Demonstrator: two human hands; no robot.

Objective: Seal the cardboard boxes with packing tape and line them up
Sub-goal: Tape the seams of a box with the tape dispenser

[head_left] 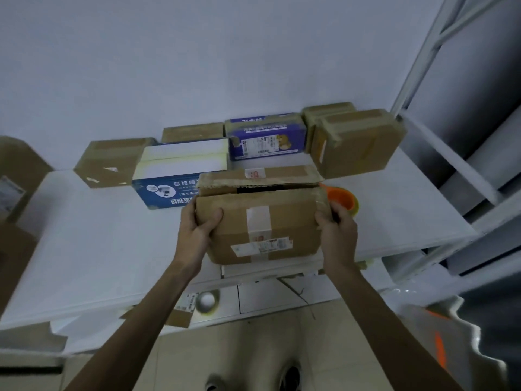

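Note:
A brown cardboard box with shipping labels sits at the front edge of the white shelf; its far flap stands partly raised, leaving a dark gap. My left hand grips the box's left top corner, thumb on the near flap. My right hand holds the right edge. An orange tape dispenser with a tape roll lies just behind my right hand. Several sealed boxes line the back: a brown one, a blue-and-white one, a purple one and a brown one.
A lower shelf holds a second tape roll and flat cardboard pieces. White shelving uprights rise on the right. More cardboard leans at the far left. A crinkled plastic bag sits at the lower right. My feet stand on tiled floor.

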